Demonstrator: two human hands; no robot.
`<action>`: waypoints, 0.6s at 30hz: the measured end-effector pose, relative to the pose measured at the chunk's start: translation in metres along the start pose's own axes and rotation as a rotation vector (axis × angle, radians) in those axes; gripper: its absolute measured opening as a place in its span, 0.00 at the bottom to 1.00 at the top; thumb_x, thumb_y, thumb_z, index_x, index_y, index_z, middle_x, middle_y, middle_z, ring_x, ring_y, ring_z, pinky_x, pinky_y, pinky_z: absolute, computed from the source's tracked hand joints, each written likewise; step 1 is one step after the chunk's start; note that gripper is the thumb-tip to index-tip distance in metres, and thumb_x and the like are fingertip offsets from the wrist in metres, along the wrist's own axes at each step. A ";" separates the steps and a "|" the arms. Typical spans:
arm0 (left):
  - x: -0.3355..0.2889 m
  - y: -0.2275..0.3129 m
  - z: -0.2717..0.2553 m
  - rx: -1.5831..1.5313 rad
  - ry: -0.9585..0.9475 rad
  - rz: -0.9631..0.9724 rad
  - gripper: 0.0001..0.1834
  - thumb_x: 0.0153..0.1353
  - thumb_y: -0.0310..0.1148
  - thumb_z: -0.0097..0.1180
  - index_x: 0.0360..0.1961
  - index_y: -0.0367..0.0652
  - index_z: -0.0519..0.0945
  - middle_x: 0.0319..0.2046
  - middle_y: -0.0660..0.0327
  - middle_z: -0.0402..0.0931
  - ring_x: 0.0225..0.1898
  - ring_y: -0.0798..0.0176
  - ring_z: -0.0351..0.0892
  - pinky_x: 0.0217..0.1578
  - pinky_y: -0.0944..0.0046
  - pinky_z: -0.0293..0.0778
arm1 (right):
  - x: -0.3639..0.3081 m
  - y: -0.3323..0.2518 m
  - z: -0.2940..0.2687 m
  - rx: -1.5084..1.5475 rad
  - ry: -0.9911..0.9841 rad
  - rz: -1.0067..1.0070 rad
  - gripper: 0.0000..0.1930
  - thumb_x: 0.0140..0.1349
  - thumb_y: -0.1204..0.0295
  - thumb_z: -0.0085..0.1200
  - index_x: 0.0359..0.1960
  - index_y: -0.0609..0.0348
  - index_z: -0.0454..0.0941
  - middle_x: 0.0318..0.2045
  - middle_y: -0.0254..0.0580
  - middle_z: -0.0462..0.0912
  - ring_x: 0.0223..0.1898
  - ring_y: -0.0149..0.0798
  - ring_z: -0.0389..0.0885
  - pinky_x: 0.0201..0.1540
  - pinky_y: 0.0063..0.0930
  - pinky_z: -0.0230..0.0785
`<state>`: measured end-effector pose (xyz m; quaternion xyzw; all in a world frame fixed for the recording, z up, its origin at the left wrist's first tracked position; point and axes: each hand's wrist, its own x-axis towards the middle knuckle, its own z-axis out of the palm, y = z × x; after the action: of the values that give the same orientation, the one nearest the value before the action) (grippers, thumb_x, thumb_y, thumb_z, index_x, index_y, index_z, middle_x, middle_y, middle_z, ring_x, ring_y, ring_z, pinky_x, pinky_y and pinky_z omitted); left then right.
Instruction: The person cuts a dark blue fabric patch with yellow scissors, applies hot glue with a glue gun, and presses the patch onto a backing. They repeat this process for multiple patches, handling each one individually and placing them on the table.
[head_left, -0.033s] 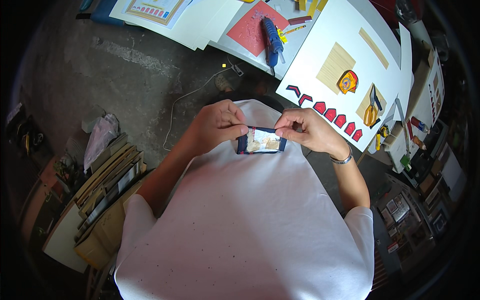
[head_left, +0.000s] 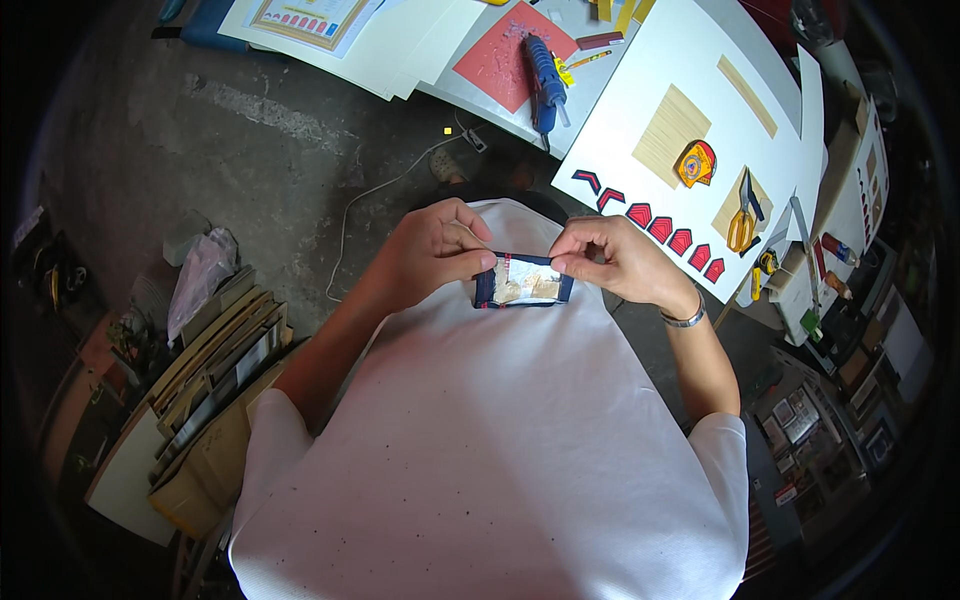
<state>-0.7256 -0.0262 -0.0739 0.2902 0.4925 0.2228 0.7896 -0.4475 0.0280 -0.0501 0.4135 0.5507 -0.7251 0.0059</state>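
Note:
In front of my chest I hold a small rectangular cloth patch. Dark navy edges with bits of red stitching frame its whitish, brown-stained middle. My left hand pinches the upper left corner between thumb and fingers. At the upper right corner my right hand does the same, thumb on top. The patch lies close over my white shirt, and its underside is hidden.
On the white board to the right lie several red and navy badges, a yellow-and-red patch and orange-handled scissors. A blue glue gun rests on the table beside it. Stacked boards stand at left.

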 end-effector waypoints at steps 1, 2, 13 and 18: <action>-0.001 0.001 0.001 -0.012 0.006 0.013 0.08 0.60 0.22 0.66 0.35 0.32 0.78 0.32 0.54 0.85 0.34 0.70 0.83 0.36 0.68 0.78 | 0.000 0.000 0.000 0.009 -0.002 0.004 0.05 0.67 0.75 0.62 0.39 0.63 0.84 0.29 0.29 0.79 0.29 0.20 0.70 0.29 0.19 0.61; -0.001 0.003 0.000 -0.020 0.001 0.000 0.08 0.59 0.22 0.66 0.35 0.32 0.78 0.32 0.54 0.85 0.34 0.70 0.83 0.37 0.68 0.79 | 0.000 0.000 -0.001 0.018 0.000 0.008 0.05 0.66 0.74 0.63 0.39 0.63 0.84 0.29 0.29 0.79 0.29 0.20 0.70 0.29 0.19 0.61; -0.003 0.004 0.002 -0.087 -0.017 0.068 0.06 0.57 0.18 0.66 0.30 0.34 0.79 0.32 0.53 0.86 0.36 0.70 0.84 0.38 0.69 0.79 | 0.018 -0.007 -0.012 -0.142 -0.064 -0.094 0.10 0.68 0.68 0.62 0.39 0.64 0.85 0.30 0.39 0.84 0.32 0.31 0.78 0.35 0.30 0.69; -0.002 0.009 0.001 -0.016 -0.033 0.055 0.06 0.57 0.18 0.66 0.30 0.34 0.79 0.33 0.54 0.86 0.37 0.71 0.84 0.38 0.70 0.79 | 0.044 -0.023 -0.001 -0.228 -0.148 -0.157 0.10 0.64 0.69 0.64 0.36 0.65 0.84 0.28 0.43 0.82 0.28 0.36 0.77 0.33 0.29 0.68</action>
<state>-0.7259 -0.0214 -0.0655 0.3008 0.4695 0.2435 0.7936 -0.4866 0.0572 -0.0580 0.3114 0.6580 -0.6847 0.0365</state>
